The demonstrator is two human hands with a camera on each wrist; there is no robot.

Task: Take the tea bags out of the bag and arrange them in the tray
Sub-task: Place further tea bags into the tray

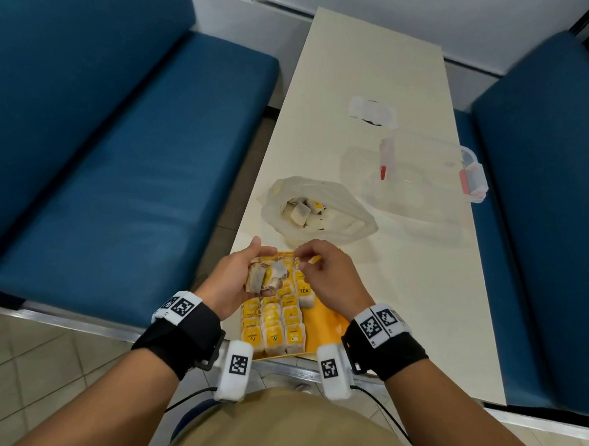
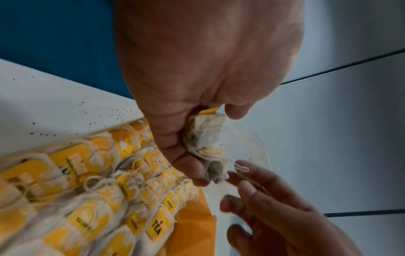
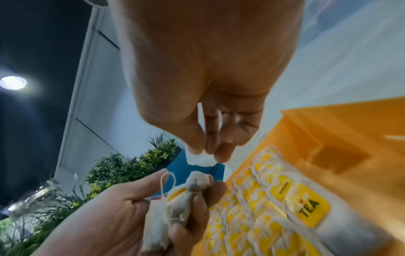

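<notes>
A narrow cream table (image 1: 374,82) runs between blue benches. Over the yellow tray (image 1: 320,327) at six o'clock, the left hand (image 1: 236,277) clutches a clump of tea bags (image 1: 267,275); the right hand (image 1: 326,272) pinches a single tag. The plastic bag (image 1: 319,209) sits just beyond, at twelve. Tangled strings could drag extra bags out, I'd say. Only the right wrist view shows the pinched white tag (image 3: 200,158).
</notes>
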